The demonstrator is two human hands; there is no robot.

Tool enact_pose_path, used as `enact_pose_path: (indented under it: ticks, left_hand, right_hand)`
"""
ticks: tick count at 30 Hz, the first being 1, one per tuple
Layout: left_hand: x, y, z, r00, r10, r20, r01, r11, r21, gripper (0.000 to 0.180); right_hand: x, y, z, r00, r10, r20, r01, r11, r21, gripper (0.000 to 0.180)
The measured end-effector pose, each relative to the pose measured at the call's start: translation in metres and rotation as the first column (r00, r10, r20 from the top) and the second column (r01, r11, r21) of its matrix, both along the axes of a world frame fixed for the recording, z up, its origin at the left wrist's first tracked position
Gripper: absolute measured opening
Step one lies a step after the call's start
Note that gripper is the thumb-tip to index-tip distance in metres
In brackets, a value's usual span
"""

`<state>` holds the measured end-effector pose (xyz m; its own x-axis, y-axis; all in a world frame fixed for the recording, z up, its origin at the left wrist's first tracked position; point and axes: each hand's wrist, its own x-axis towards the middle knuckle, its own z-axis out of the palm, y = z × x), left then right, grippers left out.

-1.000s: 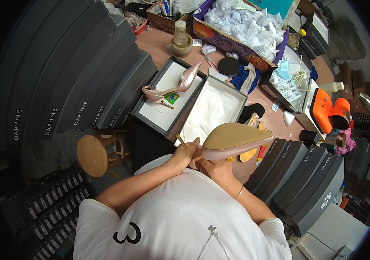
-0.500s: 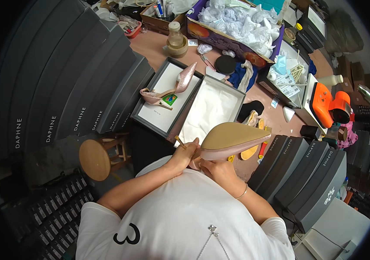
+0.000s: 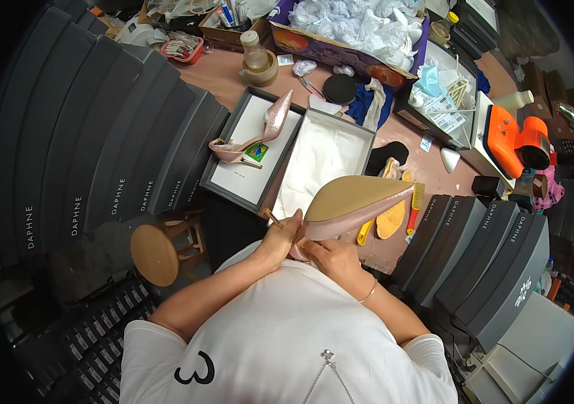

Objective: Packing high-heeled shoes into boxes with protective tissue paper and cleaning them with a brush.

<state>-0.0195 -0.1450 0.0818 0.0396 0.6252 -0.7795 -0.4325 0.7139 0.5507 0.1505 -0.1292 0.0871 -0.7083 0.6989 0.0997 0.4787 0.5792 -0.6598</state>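
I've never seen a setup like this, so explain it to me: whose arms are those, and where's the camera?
No machine here: these are a person's bare arms, seen from a wide fisheye camera worn on their head, looking down. The left hand grips the heel end of a pink pointed shoe, tan sole showing; the right hand is just below it. On the pinkish table, a similar shoe lies in a grey box. Further back stands a purple carton of crumpled wrapping.

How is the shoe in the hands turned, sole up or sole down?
Sole up: the pink shoe shows its broad tan sole to the camera, and the left hand grips its heel end.
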Motion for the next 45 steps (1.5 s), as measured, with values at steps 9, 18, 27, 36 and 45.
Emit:
enact_pose_path:
  ticks: [9,18,27,36,45]
  left_hand:
    - [0.001,-0.002,0.001,0.998,-0.045,-0.032,0.045,0.999,0.023,0.041]
    - [-0.001,-0.003,0.0,0.999,-0.048,0.016,0.047,0.998,0.034,0.041]
    - [0.0,-0.003,-0.001,0.999,-0.034,0.036,0.034,0.999,0.016,0.042]
    - [-0.002,-0.003,-0.001,0.997,-0.073,0.025,0.072,0.997,0.018,0.042]
    - [-0.004,-0.003,0.002,0.998,-0.053,0.016,0.052,0.997,0.064,0.04]
  right_hand:
    - [0.008,0.002,-0.001,0.995,-0.04,-0.092,0.025,0.987,-0.159,0.014]
    - [0.008,0.007,-0.005,0.997,0.012,-0.079,-0.035,0.953,-0.299,0.016]
    - [-0.001,0.016,0.009,0.994,0.006,-0.106,-0.035,0.962,-0.269,0.014]
    - [-0.003,0.015,0.011,0.993,-0.014,-0.115,-0.009,0.98,-0.197,0.017]
    - [0.012,0.012,0.014,0.999,-0.004,-0.042,-0.012,0.924,-0.382,0.012]
